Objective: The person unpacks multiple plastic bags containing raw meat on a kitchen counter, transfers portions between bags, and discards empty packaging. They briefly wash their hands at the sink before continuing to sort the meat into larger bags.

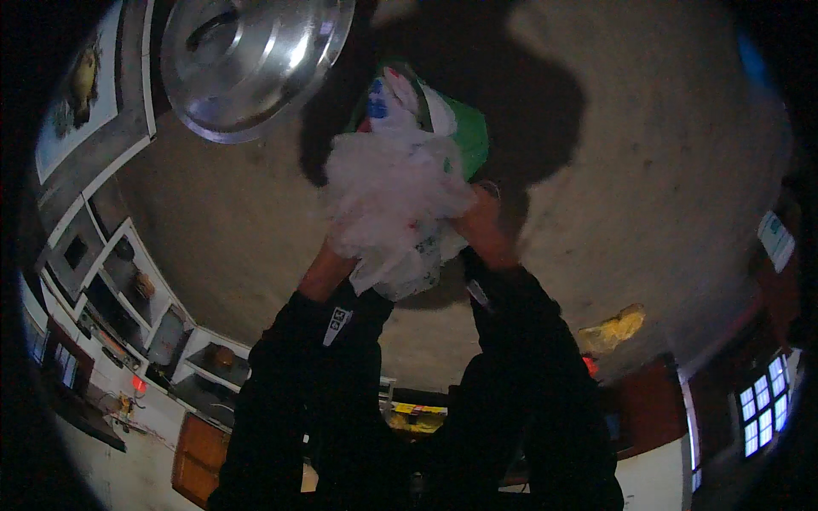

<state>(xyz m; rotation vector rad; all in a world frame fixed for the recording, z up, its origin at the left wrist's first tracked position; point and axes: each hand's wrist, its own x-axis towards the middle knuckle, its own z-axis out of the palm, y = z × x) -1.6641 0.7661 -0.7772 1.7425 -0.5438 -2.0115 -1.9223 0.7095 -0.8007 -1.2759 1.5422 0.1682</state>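
A crumpled bundle of thin, translucent whitish plastic bags (396, 198) is between my two hands. My left hand (332, 259) grips its lower left side, with the fingers mostly hidden under the plastic. At the right edge of the bundle is my right hand (486, 220), its fingers closed on the plastic. Just beyond the bundle lies a green and white plastic bag (471, 134). White plastic with blue and red print (385, 105) shows at its mouth. What the bags contain cannot be made out.
A shiny metal lid (275, 70) with a dark handle is at the upper left. Shelves (137, 287) line the left side. A yellow crumpled plastic piece (612, 329) lies on the brown floor (639, 211) to the right. A paned window (763, 405) glows at lower right.
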